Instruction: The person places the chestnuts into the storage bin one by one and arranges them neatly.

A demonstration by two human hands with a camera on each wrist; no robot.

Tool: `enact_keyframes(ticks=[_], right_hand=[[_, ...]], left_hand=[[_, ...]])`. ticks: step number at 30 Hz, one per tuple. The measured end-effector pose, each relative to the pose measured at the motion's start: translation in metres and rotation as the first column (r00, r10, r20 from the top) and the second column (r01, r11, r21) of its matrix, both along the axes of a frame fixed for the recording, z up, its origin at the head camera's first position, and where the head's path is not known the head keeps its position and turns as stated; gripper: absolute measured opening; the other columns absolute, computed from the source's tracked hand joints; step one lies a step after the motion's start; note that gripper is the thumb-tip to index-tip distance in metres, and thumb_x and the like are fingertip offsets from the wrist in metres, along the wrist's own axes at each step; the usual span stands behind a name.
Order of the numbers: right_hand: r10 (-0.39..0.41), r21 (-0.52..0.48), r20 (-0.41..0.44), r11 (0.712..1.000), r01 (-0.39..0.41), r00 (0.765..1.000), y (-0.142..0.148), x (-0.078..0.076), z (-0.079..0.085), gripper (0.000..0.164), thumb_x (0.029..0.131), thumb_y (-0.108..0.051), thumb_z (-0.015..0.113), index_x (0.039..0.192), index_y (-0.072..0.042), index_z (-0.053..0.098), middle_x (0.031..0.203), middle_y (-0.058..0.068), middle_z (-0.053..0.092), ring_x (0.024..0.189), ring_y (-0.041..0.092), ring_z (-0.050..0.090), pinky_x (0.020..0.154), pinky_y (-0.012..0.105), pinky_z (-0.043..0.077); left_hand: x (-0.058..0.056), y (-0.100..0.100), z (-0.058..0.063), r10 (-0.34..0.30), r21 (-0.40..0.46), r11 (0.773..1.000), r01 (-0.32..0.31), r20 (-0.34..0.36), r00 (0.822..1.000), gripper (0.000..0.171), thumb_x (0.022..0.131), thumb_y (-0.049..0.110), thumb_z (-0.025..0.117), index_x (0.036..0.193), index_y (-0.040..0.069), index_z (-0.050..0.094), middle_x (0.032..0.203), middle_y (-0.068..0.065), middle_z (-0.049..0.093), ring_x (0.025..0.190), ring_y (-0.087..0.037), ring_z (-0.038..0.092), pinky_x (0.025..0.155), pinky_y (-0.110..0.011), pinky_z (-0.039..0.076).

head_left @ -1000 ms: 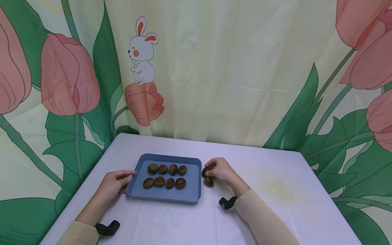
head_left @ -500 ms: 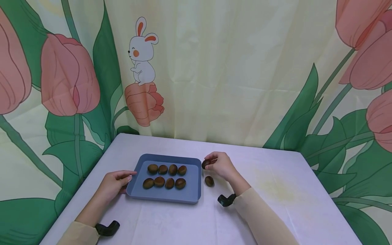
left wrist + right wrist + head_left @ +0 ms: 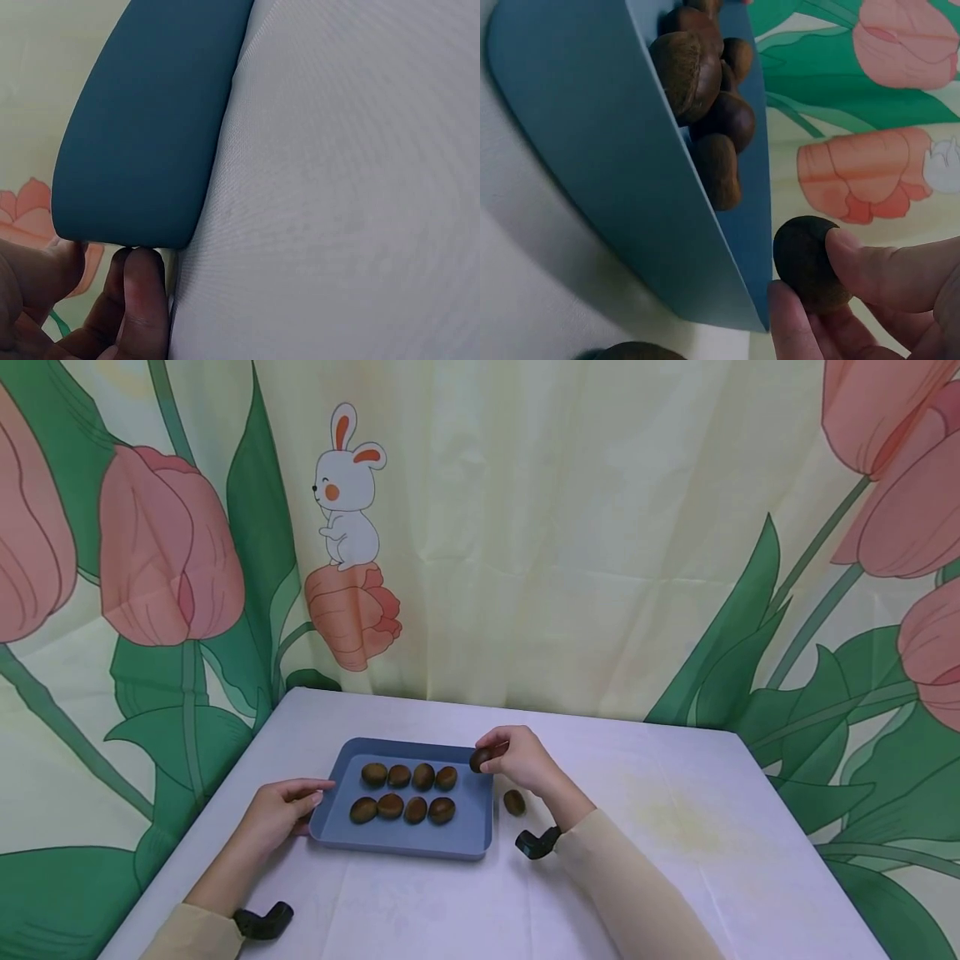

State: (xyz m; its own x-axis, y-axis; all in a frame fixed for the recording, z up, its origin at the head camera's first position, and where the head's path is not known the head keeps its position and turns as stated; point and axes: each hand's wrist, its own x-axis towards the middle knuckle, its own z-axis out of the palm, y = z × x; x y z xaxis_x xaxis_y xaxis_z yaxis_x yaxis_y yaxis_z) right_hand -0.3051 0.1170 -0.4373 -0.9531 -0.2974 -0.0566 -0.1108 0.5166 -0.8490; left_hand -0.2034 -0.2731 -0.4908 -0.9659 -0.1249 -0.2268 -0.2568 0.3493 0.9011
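My left hand (image 3: 279, 810) rests its fingertips against the left end of a blue-grey rectangular tray (image 3: 405, 841). In the left wrist view, its fingers (image 3: 144, 292) touch the outside of the tray wall (image 3: 142, 150). Several brown chestnuts (image 3: 390, 805) lie in the tray in two rows. My right hand (image 3: 521, 763) pinches another chestnut (image 3: 810, 262) between thumb and fingers at the tray's far right corner. In the right wrist view, one fingertip is close to the tray corner. A loose chestnut (image 3: 514, 802) lies on the table just right of the tray.
A white cloth covers the table (image 3: 420, 910). Behind it hangs a curtain (image 3: 570, 543) printed with tulips and a rabbit. Each wrist carries a small black device (image 3: 264, 920), close above the tabletop.
My right hand has lifted a chestnut from beside the loose one, carrying it away from me and then left to the tray's far right corner. The left hand and tray stay put.
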Motion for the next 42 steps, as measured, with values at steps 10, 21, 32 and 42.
enact_keyframes(ticks=[10, 21, 32, 42], right_hand=[[0.195, 0.202, -0.042, 0.962, -0.183, 0.980, -0.017, -0.009, 0.000, 0.027, 0.087, 0.001, 0.085, 0.110, -0.015, 0.081, 0.103, 0.001, 0.078, 0.094, 0.017, 0.069, 0.092, 0.039, 0.060], [0.299, 0.397, -0.041, 0.880, -0.259, 0.953, -0.031, -0.012, 0.007, 0.025, 0.081, 0.002, 0.089, 0.099, -0.012, 0.080, 0.087, -0.002, 0.077, 0.082, 0.013, 0.066, 0.084, 0.035, 0.058], [0.314, 0.512, -0.032, 0.821, -0.254, 0.949, -0.039, -0.014, 0.009, 0.022, 0.079, 0.002, 0.089, 0.091, -0.012, 0.079, 0.082, 0.000, 0.072, 0.078, 0.018, 0.063, 0.072, 0.032, 0.055], [0.323, 0.490, 0.013, 0.823, -0.288, 0.946, -0.036, -0.015, 0.012, 0.027, 0.084, 0.010, 0.074, 0.095, -0.013, 0.081, 0.091, 0.001, 0.077, 0.086, 0.018, 0.065, 0.079, 0.034, 0.057]], left_hand=[[0.001, -0.001, -0.001, 0.000, -0.009, 1.000, 0.000, -0.003, 1.000, 0.032, 0.108, 0.010, 0.063, 0.138, 0.004, 0.073, 0.153, -0.029, 0.057, 0.100, -0.016, 0.067, 0.069, -0.031, 0.062], [0.001, -0.001, 0.000, -0.001, -0.006, 1.000, 0.001, 0.006, 1.000, 0.032, 0.108, 0.011, 0.064, 0.138, 0.005, 0.073, 0.155, -0.030, 0.056, 0.094, -0.015, 0.069, 0.068, -0.031, 0.062], [0.000, 0.000, 0.000, -0.003, -0.003, 1.000, 0.003, 0.002, 1.000, 0.032, 0.108, 0.011, 0.063, 0.138, 0.005, 0.073, 0.156, -0.029, 0.055, 0.096, -0.015, 0.069, 0.069, -0.030, 0.062], [-0.001, -0.001, -0.002, 0.003, -0.001, 1.000, -0.003, 0.004, 1.000, 0.031, 0.108, 0.011, 0.064, 0.137, 0.006, 0.073, 0.156, -0.028, 0.056, 0.095, -0.015, 0.069, 0.069, -0.030, 0.062]])
